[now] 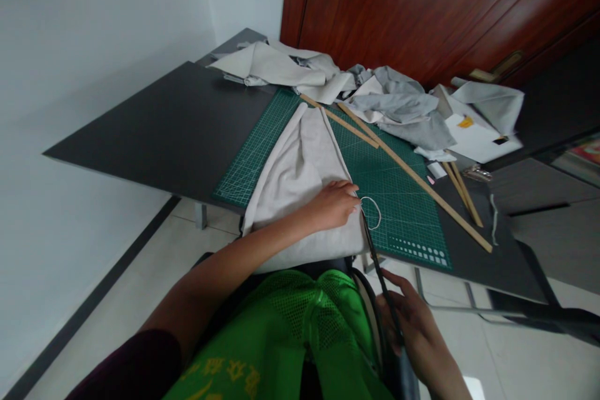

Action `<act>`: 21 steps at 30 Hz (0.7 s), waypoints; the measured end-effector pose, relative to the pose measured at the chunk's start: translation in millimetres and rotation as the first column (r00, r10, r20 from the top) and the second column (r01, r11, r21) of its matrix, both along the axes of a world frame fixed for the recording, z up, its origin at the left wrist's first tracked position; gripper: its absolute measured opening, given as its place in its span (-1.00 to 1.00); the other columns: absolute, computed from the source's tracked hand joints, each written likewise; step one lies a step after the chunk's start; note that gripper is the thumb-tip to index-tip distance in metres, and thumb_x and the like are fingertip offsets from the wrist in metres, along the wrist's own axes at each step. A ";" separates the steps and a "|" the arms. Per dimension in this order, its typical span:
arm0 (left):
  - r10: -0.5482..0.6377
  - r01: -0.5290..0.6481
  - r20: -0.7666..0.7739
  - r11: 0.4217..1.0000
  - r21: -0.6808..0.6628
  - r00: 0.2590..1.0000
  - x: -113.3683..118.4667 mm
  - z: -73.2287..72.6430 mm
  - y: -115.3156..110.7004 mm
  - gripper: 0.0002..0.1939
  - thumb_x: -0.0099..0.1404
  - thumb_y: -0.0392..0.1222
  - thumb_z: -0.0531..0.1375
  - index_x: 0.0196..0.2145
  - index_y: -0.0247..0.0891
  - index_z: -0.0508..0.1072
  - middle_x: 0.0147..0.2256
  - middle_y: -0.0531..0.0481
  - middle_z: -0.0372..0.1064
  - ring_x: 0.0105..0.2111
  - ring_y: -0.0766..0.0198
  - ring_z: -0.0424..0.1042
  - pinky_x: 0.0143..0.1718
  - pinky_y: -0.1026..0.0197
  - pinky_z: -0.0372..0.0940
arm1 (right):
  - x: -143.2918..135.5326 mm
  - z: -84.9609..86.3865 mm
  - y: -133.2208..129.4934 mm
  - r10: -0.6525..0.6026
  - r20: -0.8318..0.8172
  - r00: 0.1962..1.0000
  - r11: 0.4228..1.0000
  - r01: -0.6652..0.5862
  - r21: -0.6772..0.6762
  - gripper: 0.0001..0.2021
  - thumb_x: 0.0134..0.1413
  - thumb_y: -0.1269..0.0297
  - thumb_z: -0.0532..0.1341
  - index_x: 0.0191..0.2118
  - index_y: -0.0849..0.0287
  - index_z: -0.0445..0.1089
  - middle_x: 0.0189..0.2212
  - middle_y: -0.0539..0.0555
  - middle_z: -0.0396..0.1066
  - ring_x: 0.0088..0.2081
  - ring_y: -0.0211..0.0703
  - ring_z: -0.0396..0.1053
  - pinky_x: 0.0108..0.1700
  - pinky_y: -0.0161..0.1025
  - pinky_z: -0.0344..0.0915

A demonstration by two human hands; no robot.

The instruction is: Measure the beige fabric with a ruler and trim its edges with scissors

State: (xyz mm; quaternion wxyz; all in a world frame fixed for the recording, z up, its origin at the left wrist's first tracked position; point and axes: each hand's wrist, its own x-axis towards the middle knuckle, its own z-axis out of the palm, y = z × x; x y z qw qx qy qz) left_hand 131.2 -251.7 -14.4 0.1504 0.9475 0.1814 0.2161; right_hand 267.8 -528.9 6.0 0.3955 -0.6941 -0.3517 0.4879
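A light beige cloth piece [300, 181] with rolled or folded side edges lies across the table's front edge, and its near end hangs toward my lap. My left hand [335, 203] rests on it, fingers bent over its right edge and gripping there. Beside those fingertips a thin white cord [379, 212] curves out in a loop. Lower right, my right hand [410, 319] holds a long, thin black strip [375, 259]. The strip runs up to the cloth's right edge by my left hand; its exact kind I cannot make out.
Under the cloth is a green cutting mat [403, 200] on a dark table [154, 125]. A long wooden ruler [422, 184] and shorter wooden strips lie right. Crumpled grey fabric [394, 100] and a white box [473, 128] are at the back. A green apron [281, 337] covers my lap.
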 end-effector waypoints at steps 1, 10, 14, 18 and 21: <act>0.000 0.000 -0.002 1.000 0.003 1.000 0.1 -0.1 0.2 -0.82 0.47 -0.28 0.22 -0.06 -0.17 0.62 0.21 -0.12 0.42 0.22 0.05 0.36 0.23 -0.03 0.26 | -0.8 0.2 0.6 -0.004 0.001 1.000 1.000 0.004 0.014 -0.32 0.25 -0.26 0.28 0.30 0.03 0.19 -0.52 -0.16 0.33 -0.70 -0.33 0.18 -0.69 -0.38 0.11; -0.006 0.006 0.005 1.000 0.004 1.000 -1.3 0.1 0.6 -0.80 0.47 -0.28 0.22 -0.04 -0.15 0.63 0.21 -0.14 0.42 0.22 0.03 0.37 0.23 -0.07 0.28 | -15.0 15.9 12.1 -0.137 0.028 0.990 0.990 0.137 -0.019 -0.36 0.18 -0.20 0.37 0.20 0.08 0.31 -0.61 -0.22 0.22 -0.71 -0.36 0.11 -0.70 -0.40 0.04; 0.007 -0.006 0.036 0.999 -0.033 0.999 -1.0 -0.2 0.3 -0.82 0.46 -0.30 0.24 -0.08 -0.16 0.63 0.17 -0.11 0.45 0.20 0.05 0.39 0.22 -0.06 0.30 | -7.5 10.1 14.9 -0.122 0.016 0.992 0.992 0.122 -0.007 -0.30 0.10 -0.27 0.39 0.19 0.06 0.33 -0.62 -0.21 0.22 -0.73 -0.36 0.06 -0.71 -0.39 -0.01; 0.007 -0.006 0.024 0.999 -0.043 1.000 -0.8 1.4 -0.3 -0.84 0.46 -0.29 0.24 -0.09 -0.19 0.63 0.16 -0.12 0.45 0.19 0.06 0.40 0.22 -0.04 0.30 | -2.6 2.9 15.8 -0.116 0.043 0.992 0.993 0.116 -0.015 -0.31 0.11 -0.26 0.39 0.19 0.06 0.34 -0.62 -0.19 0.24 -0.74 -0.36 0.08 -0.71 -0.39 -0.01; 0.011 -0.011 0.005 0.999 -0.043 1.000 -1.1 3.8 -0.9 -0.83 0.47 -0.28 0.24 -0.06 -0.20 0.63 0.15 -0.13 0.45 0.20 0.05 0.39 0.22 -0.03 0.30 | -4.2 3.2 16.2 -0.105 0.054 0.993 0.994 0.106 -0.021 -0.32 0.12 -0.25 0.40 0.20 0.06 0.33 -0.62 -0.20 0.22 -0.73 -0.37 0.08 -0.71 -0.40 0.01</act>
